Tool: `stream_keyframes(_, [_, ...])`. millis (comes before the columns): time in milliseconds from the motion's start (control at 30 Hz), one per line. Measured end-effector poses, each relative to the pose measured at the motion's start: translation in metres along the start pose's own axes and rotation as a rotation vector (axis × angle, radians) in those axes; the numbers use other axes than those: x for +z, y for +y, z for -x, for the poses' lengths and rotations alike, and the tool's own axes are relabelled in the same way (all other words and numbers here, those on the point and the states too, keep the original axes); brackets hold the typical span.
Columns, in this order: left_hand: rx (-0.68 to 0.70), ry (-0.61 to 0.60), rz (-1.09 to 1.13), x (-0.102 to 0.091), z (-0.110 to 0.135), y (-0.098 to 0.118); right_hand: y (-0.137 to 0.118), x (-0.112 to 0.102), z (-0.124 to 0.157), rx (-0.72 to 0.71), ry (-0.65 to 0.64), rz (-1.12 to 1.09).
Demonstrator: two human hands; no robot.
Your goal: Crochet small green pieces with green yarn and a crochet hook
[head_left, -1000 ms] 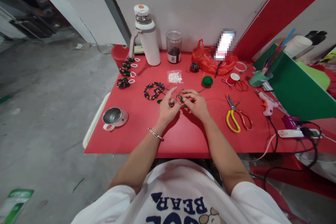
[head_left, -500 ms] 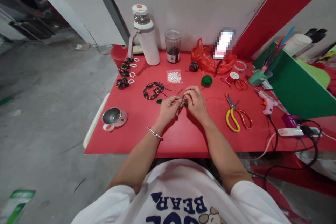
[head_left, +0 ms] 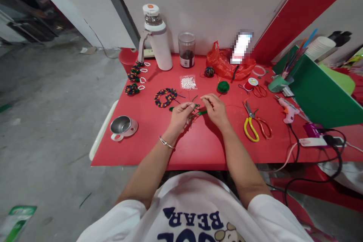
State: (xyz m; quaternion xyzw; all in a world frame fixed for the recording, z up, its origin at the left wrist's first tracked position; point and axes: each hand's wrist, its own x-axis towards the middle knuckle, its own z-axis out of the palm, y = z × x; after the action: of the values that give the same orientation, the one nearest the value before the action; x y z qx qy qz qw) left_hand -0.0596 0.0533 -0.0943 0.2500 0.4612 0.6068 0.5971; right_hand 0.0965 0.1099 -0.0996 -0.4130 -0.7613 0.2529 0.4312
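My left hand (head_left: 180, 115) and my right hand (head_left: 216, 108) meet over the middle of the red table (head_left: 198, 147). Both pinch a thin green cord piece (head_left: 198, 109) stretched between their fingertips, just above the tabletop. The left wrist wears a thin bracelet. A multicoloured woven ring (head_left: 165, 96) lies just beyond the left hand. A green yarn ball (head_left: 223, 86) sits past the right hand. A small bag of white beads (head_left: 188, 82) lies behind the cord.
A white thermos (head_left: 157, 39) and clear jar (head_left: 186, 49) stand at the back, beside a red plastic bag (head_left: 227, 64). Yellow-handled pliers (head_left: 250, 129), red scissors (head_left: 263, 126) and a glue gun (head_left: 287, 111) lie right. A metal cup (head_left: 122, 126) sits left. Cables trail at right.
My left forefinger, raised a second ago, has curled down into a pinch. Both hands have drawn slightly apart, pulling the green cord out between them.
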Motion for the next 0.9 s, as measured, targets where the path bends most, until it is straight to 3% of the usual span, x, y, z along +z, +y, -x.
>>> stream_keyframes(133, [-0.055,0.025,0.145,-0.008,-0.004,0.008,0.019,-0.022,-0.002,0.190,0.219,0.070])
stream_keyframes(200, [-0.059,0.029,0.204,-0.010,-0.006,0.011,0.029,-0.035,-0.002,0.262,0.236,0.168])
stream_keyframes(333, [-0.039,0.032,0.234,-0.012,-0.007,0.012,0.036,-0.049,0.003,0.307,-0.041,0.299])
stream_keyframes(467, [-0.027,0.019,0.220,-0.011,-0.007,0.011,0.033,-0.043,0.007,0.181,-0.307,0.312])
stream_keyframes(700, [-0.019,0.031,0.199,-0.013,-0.009,0.010,0.036,-0.041,0.009,0.110,-0.354,0.399])
stream_keyframes(800, [-0.001,0.008,0.208,-0.014,-0.010,0.008,0.035,-0.050,0.008,0.168,-0.356,0.347])
stream_keyframes(900, [-0.012,0.005,0.205,-0.014,-0.011,0.007,0.028,-0.061,0.008,0.281,-0.378,0.140])
